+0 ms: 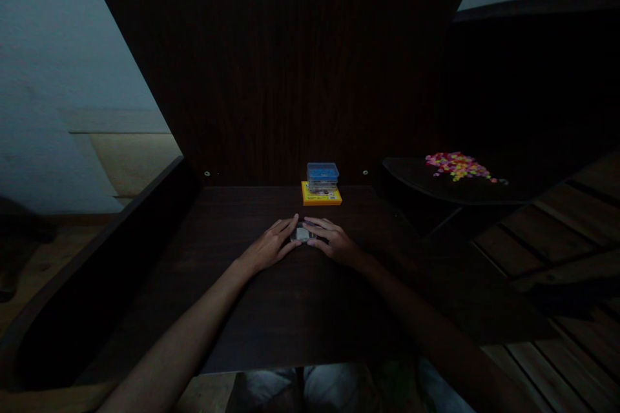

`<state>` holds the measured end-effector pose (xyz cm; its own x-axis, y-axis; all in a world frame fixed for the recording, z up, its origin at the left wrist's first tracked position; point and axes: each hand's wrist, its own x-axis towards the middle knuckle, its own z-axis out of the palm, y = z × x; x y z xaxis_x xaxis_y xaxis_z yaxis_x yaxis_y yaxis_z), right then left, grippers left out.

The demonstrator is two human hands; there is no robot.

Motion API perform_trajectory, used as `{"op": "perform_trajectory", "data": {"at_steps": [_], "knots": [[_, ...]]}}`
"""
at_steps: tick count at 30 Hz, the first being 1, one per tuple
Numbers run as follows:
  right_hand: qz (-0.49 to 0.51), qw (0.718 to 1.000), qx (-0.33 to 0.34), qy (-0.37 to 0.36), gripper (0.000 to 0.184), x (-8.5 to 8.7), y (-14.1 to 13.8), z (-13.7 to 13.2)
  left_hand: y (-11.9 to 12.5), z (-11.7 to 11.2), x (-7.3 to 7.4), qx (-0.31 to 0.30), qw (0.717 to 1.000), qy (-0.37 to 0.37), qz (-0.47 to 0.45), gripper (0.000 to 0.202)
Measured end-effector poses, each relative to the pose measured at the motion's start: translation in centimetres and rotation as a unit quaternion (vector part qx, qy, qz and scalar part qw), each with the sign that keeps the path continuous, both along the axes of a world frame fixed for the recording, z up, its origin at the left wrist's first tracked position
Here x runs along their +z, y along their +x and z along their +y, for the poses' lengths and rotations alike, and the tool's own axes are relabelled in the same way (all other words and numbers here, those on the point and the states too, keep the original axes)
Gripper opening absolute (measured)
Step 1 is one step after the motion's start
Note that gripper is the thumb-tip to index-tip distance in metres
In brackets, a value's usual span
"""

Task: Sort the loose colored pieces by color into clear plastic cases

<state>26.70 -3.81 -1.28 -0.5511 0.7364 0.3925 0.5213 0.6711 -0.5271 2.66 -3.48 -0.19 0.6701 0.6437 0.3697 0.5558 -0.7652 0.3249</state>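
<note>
A small pale object (302,234), too dim and too small to identify, lies on the dark wooden tabletop (271,310) near its middle, pinched between the fingertips of both hands. The left hand (269,246) lies palm down with its fingers stretched forward and close together, the tips touching the object's left edge. The right hand (330,241) mirrors it from the other side, fingers curled slightly and bunched against the object's right edge. Whether either hand truly grips the object or only rests against it cannot be told in this light. Just beyond the hands, toward the back panel, a yellow box (321,196) sits flat on the table with a clear container with a blue lid (322,175) stacked on top of it. Well apart to the right, on a separate dark rounded surface (416,184), lies a loose heap of small multicoloured pieces (458,166). The person's knees show below the table's near edge.
</note>
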Motion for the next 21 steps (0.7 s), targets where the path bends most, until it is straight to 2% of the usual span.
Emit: {"op": "perform_trajectory", "data": {"at_steps": [3, 8, 12, 17, 21], "knots": [[0.023, 1.0, -0.008, -0.006, 0.05, 0.14, -0.02, -0.13, -0.08, -0.01, -0.29, 0.008, 1.0, -0.007, -0.017, 0.07], [0.054, 0.998, -0.015, -0.01, 0.054, 0.26, -0.16, -0.27, -0.04, -0.25, -0.08, 0.009, 0.999, -0.013, -0.04, 0.07], [0.069, 0.997, -0.019, -0.017, 0.05, 0.28, -0.22, -0.33, 0.09, -0.46, 0.19, 0.008, 0.999, 0.003, -0.051, 0.066], [0.095, 0.995, -0.029, -0.011, 0.042, 0.5, -0.26, -0.46, 0.3, -0.56, 0.27, 0.005, 0.997, 0.043, -0.061, 0.047], [0.12, 0.992, -0.041, -0.005, 0.039, 0.51, -0.42, -0.58, 0.24, -0.52, 0.36, -0.002, 0.995, 0.07, -0.075, 0.049]]}}
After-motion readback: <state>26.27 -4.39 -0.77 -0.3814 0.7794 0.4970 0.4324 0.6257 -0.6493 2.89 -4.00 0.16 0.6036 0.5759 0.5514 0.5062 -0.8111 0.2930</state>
